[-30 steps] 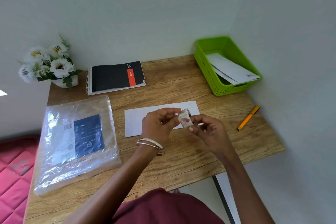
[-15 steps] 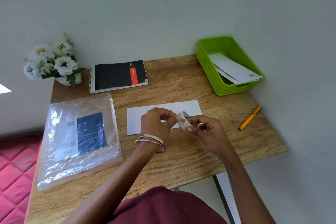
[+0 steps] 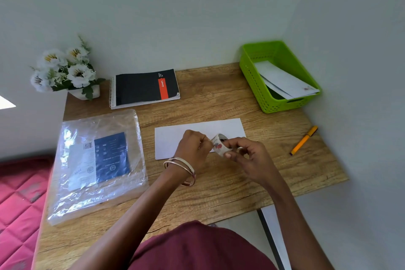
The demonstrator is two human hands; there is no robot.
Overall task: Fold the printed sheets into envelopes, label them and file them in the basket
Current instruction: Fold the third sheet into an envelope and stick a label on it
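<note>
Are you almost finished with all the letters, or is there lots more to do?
Partly done. Two envelopes already sit in the green basket. One more envelope lies flat on the desk. Right now the right hand holds a small patterned tape roll while the left hand picks at its end. Left to do: stick it on and file this envelope. The orange pen lies unused nearby.

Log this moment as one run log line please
step: labelling | right hand: holds tape roll | left hand: pinches at roll's edge | envelope: flat on desk, beneath hands | basket: envelopes inside
</note>
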